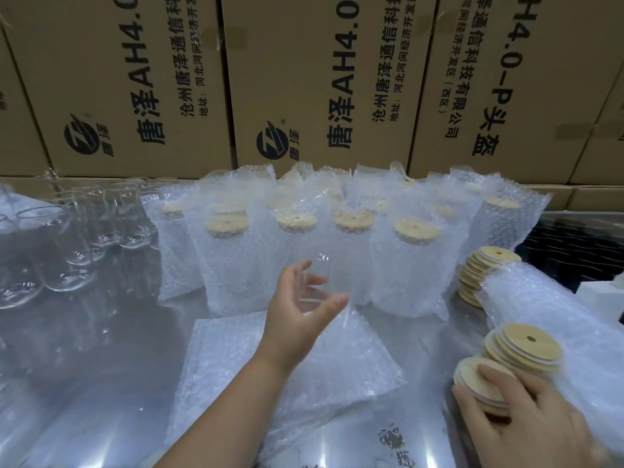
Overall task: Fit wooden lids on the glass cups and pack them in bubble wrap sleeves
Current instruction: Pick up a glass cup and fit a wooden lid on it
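Boxes (304,79) behind read "唐泽AH4.0" & "AH4.0-P头盔". Shiny metal table (101,366). L hand (300,312) fingers curl round clear glass cup (324,275), flat bubble sleeves (236,366) below wrist; R hand (520,420) pinches lid (472,376), thumb underneath; wrapped cups (293,224) beyond L fingertips.

1. Far left cardboard box (111,79), printed sideways: a round logo, "唐泽AH4.0", "沧州唐泽通信科", "地址:河北河间经济开发".
2. Far middle cardboard box (304,72): the same logo, "唐泽AH4.0", "沧州唐泽通信科技", "地址:河北河间经济开发区".
3. Far right cardboard box (553,96): "H4.0-P头盔", "泽通信科技有限公司", "经济开发区(西区)".
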